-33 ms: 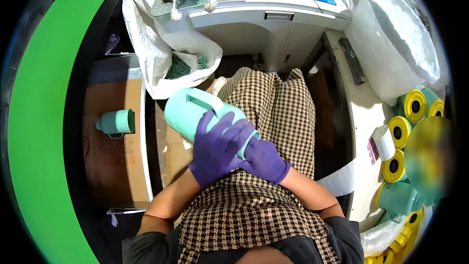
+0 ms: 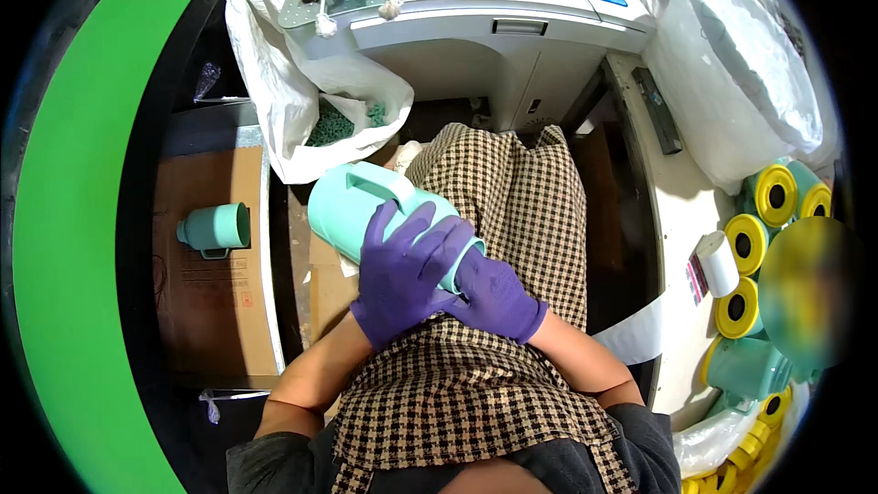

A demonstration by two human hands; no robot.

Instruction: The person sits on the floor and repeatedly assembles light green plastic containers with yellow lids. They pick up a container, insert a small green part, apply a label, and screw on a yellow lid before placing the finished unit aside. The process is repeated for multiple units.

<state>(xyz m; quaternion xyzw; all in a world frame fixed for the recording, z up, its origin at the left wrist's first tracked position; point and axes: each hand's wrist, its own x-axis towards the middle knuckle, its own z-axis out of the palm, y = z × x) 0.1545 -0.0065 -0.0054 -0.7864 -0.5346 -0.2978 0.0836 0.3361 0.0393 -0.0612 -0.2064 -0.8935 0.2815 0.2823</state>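
Observation:
A mint-green jug body (image 2: 340,210) with a side handle lies tilted across my lap, its open mouth turned toward my right hand. My left hand (image 2: 402,261), in a purple glove, is wrapped over the jug near the mouth end, fingers spread along its side below the handle. My right hand (image 2: 498,297), gloved the same way, is at the mouth, and its fingers go in past the rim. The rim and the left hand hide those fingertips, so what they hold, if anything, does not show. A brown and black checked apron (image 2: 517,192) covers my lap.
At my left another green jug (image 2: 218,227) lies on a cardboard box (image 2: 219,311). Ahead, a white sack (image 2: 306,160) holds green scraps, before a white desk (image 2: 439,32). On the right bench are a label roll (image 2: 718,265), a plastic bag (image 2: 732,82) and several yellow-ended jugs (image 2: 748,245).
My right hand's fingers sit a little deeper in the jug's mouth. The view has shifted slightly; the left hand keeps its hold.

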